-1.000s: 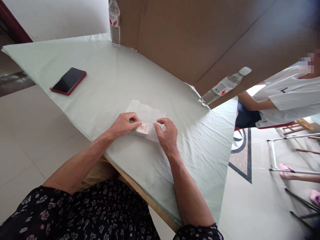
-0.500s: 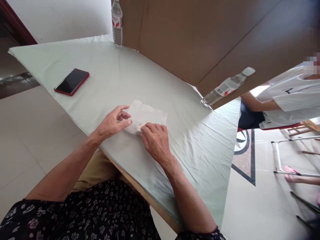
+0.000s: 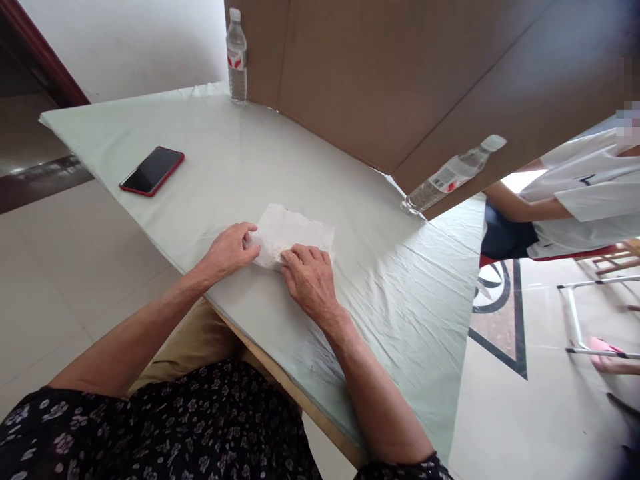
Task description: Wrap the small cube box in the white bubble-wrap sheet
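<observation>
A thin white sheet, like tissue or paper, lies flat on the pale green tablecloth in front of me. My left hand rests at its left edge, thumb and fingers apart with a gap between them. At the sheet's near edge, my right hand has its fingers bent and pressed together over a small bunched, yellowish spot. What lies under those fingertips is too small to make out.
A phone in a red case lies at the left. One water bottle stands at the back; another bottle is by the brown board. A seated person in a white shirt is at the right.
My left hand has drawn slightly down and left, and its fingers have curled a little more. The right hand stays almost in place. The view has shifted slightly.
</observation>
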{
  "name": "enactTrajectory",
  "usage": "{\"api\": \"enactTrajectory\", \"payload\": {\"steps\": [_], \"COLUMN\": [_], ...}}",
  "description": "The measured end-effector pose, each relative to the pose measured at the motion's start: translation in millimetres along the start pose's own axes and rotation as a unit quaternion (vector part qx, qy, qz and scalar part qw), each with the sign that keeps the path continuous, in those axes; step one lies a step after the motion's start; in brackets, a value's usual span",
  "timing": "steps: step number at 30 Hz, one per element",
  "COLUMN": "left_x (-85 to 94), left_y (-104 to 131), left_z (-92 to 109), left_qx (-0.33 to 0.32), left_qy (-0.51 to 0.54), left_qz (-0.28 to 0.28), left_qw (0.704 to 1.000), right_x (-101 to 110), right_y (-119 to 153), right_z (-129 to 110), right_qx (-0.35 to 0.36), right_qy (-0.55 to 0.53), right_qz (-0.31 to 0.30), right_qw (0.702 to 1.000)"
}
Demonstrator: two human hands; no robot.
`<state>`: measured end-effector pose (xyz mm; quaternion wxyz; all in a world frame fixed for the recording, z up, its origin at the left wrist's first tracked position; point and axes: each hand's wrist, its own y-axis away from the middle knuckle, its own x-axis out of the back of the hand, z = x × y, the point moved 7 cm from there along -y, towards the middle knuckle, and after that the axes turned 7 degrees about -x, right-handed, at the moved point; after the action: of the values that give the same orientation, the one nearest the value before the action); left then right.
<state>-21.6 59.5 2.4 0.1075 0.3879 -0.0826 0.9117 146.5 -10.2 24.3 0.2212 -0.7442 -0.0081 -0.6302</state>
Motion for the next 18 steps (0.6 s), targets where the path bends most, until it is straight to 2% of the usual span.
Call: {"api": "enactTrajectory", "payload": {"steps": [2,6,9,12,14,16,18], "left_x": [5.6,7.4,8.2,3.6,-4.1,-11.4,-13.5], "left_y": [2,5,-2,-12,-16,-19,-20], "left_z": [-2,-5,-4,-11,-15,-13,-9], "left_qx": [0.018,0.064,0.069,0.106,0.123,0.113,0.098], "left_qy": [0.000,-0.019,-0.023,0.027,0.084,0.135,0.157], "left_qz": [0.005,-0.063,-0.081,-0.096,-0.132,-0.175,-0.191], "left_qw": [1.000,0.996,0.994,0.989,0.980,0.969,0.964], "right_x": [-1,-1,-1,-1,-1,-1,-1], "right_y": [1,2,1,1,1,0,0], "right_z": [-1,-3,-4,-4,-4,-5,-5], "right_qx": [0.001,0.000,-0.002,-0.002,-0.002,-0.001,-0.002], "right_qy": [0.004,0.010,0.012,0.013,0.012,0.009,0.008], "right_qz": [0.004,0.015,0.018,0.022,0.024,0.025,0.025], "right_qw": [1.000,1.000,1.000,1.000,1.000,1.000,1.000]}}
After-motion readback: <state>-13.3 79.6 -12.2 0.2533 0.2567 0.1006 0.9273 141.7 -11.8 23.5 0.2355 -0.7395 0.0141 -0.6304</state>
